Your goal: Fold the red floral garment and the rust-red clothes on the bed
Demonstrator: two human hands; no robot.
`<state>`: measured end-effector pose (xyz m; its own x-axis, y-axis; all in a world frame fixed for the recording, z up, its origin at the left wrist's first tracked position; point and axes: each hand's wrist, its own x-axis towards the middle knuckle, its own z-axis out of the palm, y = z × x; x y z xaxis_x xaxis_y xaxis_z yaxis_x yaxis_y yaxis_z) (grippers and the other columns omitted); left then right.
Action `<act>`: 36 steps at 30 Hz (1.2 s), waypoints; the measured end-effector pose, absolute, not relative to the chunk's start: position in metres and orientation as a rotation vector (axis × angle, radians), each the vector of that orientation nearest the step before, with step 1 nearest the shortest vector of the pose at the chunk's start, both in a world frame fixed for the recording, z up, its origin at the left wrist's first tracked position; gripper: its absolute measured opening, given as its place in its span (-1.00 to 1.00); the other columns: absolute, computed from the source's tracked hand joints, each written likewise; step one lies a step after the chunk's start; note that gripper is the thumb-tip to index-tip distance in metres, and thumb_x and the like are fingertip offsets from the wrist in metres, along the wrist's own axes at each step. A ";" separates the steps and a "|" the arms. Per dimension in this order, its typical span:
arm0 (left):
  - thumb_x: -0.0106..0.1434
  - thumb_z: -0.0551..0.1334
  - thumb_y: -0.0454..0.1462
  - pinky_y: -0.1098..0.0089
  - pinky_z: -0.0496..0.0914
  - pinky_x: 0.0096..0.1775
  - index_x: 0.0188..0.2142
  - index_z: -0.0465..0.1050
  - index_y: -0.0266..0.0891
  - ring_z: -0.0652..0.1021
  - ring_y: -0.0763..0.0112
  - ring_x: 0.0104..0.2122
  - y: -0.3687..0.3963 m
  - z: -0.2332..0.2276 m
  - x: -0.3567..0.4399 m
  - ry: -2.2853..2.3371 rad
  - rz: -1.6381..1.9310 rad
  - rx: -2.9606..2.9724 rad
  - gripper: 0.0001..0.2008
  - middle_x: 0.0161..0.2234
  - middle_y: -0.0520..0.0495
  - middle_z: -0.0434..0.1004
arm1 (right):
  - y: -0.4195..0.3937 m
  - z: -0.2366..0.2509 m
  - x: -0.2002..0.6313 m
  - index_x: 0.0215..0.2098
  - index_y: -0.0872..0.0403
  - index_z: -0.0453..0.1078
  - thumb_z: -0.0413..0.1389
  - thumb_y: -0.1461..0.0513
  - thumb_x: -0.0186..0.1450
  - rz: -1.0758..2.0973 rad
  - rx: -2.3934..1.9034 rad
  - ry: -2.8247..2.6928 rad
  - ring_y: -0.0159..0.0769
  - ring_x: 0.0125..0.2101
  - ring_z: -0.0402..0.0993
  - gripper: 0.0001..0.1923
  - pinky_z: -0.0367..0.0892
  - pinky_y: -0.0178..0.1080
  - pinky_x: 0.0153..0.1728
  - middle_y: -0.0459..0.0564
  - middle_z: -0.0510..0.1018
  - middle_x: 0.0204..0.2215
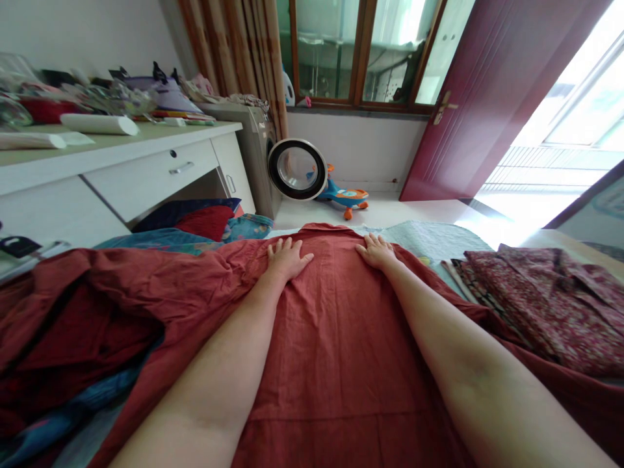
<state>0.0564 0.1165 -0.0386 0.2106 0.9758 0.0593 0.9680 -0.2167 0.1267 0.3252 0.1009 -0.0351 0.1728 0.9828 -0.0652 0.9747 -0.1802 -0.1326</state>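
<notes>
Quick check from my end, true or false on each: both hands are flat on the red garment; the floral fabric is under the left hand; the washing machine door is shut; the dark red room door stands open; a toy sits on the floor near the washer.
1. Both hands lie flat on the red garment. True: the left hand and right hand rest palm down near its far edge.
2. The floral fabric is under the left hand. False: it lies apart, off to the right.
3. The washing machine door is shut. False: it hangs open.
4. The dark red room door stands open. True.
5. A toy sits on the floor near the washer. True.
</notes>
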 end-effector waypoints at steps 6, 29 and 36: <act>0.38 0.00 -0.23 0.25 0.25 0.13 0.07 0.39 -0.24 0.42 0.22 0.10 0.096 -0.023 0.092 1.635 0.494 2.673 -0.65 0.09 -0.20 0.45 | 0.054 -0.033 0.278 0.38 0.15 -0.02 -0.16 -0.01 0.42 0.123 -1.994 -2.166 -0.10 0.37 -0.17 -0.33 -0.16 -0.04 0.31 0.10 -0.04 0.40; 0.38 -0.14 0.07 0.00 0.00 0.27 0.35 0.04 -0.05 0.07 0.12 0.34 0.087 -0.052 0.093 1.607 0.259 2.605 -0.38 0.38 -0.04 0.02 | -0.005 -0.031 0.246 0.40 0.11 -0.04 -0.19 -0.06 0.40 0.238 -1.915 -2.296 -0.12 0.38 -0.23 -0.29 -0.22 -0.02 0.32 0.06 -0.07 0.40; 0.38 -0.15 0.06 0.00 -0.01 0.28 0.35 0.03 -0.04 0.06 0.12 0.35 0.085 -0.047 0.094 1.604 0.213 2.574 -0.38 0.39 -0.03 -0.02 | -0.015 -0.040 0.301 0.36 0.17 0.04 -0.21 -0.03 0.43 0.176 -2.060 -2.211 -0.13 0.36 -0.13 -0.33 -0.13 -0.08 0.30 0.11 0.03 0.38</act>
